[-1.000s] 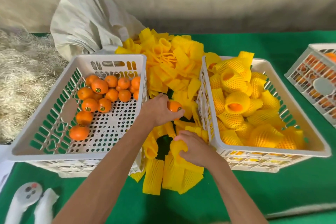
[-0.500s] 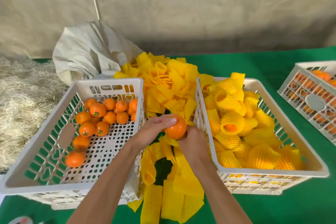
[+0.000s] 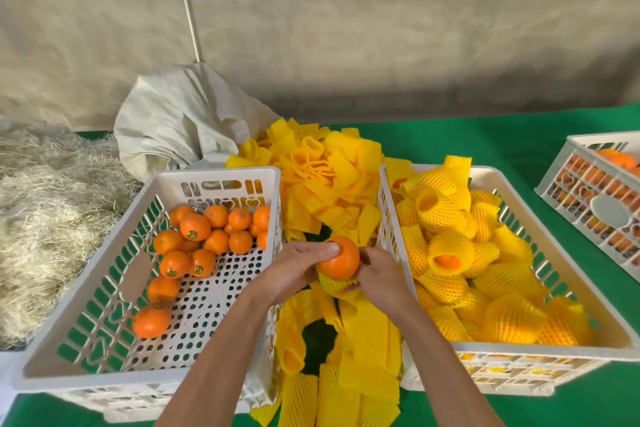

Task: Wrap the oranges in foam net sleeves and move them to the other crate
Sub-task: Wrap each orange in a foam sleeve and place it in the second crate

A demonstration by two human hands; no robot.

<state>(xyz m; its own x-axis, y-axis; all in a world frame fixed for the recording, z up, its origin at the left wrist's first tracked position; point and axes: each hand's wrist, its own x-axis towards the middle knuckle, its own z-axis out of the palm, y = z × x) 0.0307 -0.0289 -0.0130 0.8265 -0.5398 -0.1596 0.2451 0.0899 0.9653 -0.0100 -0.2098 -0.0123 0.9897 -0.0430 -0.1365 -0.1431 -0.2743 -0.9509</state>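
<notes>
Between the two white crates, my left hand [image 3: 294,270] grips a bare orange [image 3: 340,258], its thumb across the top. My right hand [image 3: 379,276] holds a yellow foam net sleeve [image 3: 334,285] under the orange, whose bottom sits in the sleeve's mouth. The left crate [image 3: 86,354] holds several bare oranges [image 3: 194,227] toward its far end. The right crate [image 3: 519,354] is filled with sleeved oranges [image 3: 450,250]. Loose empty sleeves [image 3: 325,180] lie heaped between and behind the crates.
A third white crate [image 3: 575,184] with oranges stands at the far right on the green table cover [image 3: 502,139]. A crumpled white sack [image 3: 183,121] and a straw pile [image 3: 41,211] lie at the back left, before a concrete wall.
My left hand carried the orange toward the right hand. The right hand lifted a sleeve from the pile and brought it under the orange. The view tilted upward.
</notes>
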